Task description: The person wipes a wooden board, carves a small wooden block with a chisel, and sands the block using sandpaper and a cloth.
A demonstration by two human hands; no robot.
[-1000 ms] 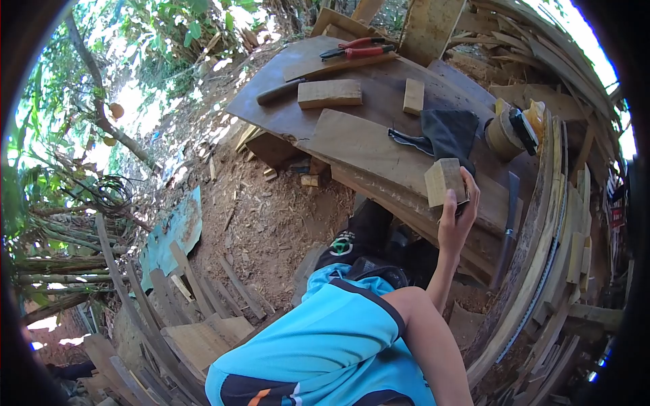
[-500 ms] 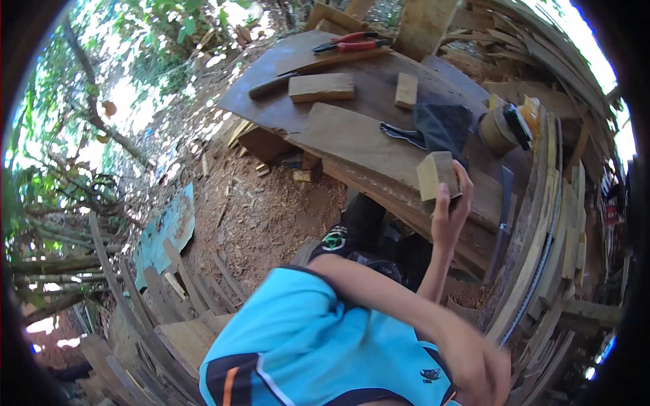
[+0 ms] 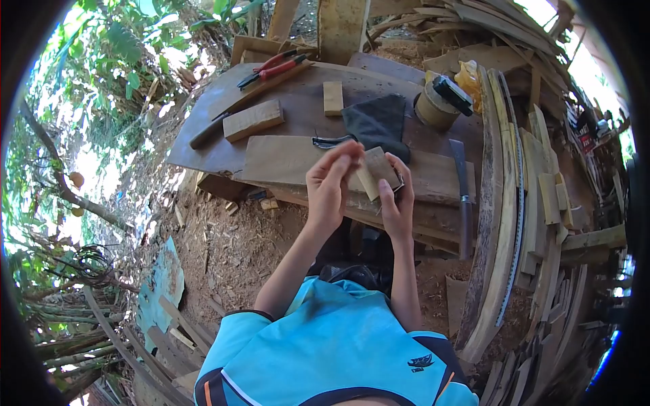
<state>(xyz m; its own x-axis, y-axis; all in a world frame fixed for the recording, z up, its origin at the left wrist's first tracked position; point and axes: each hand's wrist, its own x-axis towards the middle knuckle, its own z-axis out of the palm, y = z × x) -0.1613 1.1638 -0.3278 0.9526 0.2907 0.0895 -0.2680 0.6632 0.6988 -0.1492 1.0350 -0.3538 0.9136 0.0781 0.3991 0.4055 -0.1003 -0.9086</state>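
My right hand (image 3: 398,199) is closed around a small wooden block (image 3: 380,169), which it holds above the work table's near edge. Just left of the block is my left hand (image 3: 330,183), its thumb and fingers drawn together in a pinch. What those fingers hold, if anything, is too small to see. Behind both hands, a dark cloth piece (image 3: 379,120) with a strip along its edge lies on the table. A wide plank (image 3: 277,157) lies under and beside it. To the right rests a long-bladed knife (image 3: 463,196), handle toward me.
Red-handled pliers (image 3: 276,70), a wooden block (image 3: 254,120), a smaller block (image 3: 332,98) and a dark-handled tool (image 3: 208,132) lie on the table (image 3: 193,152). A round container (image 3: 437,108) stands back right. Long boards (image 3: 497,223) line the right side.
My left hand has come from the right side of my shirt to beside the block. My right hand still holds the block, now nearer the middle of the view. The camera view has shifted.
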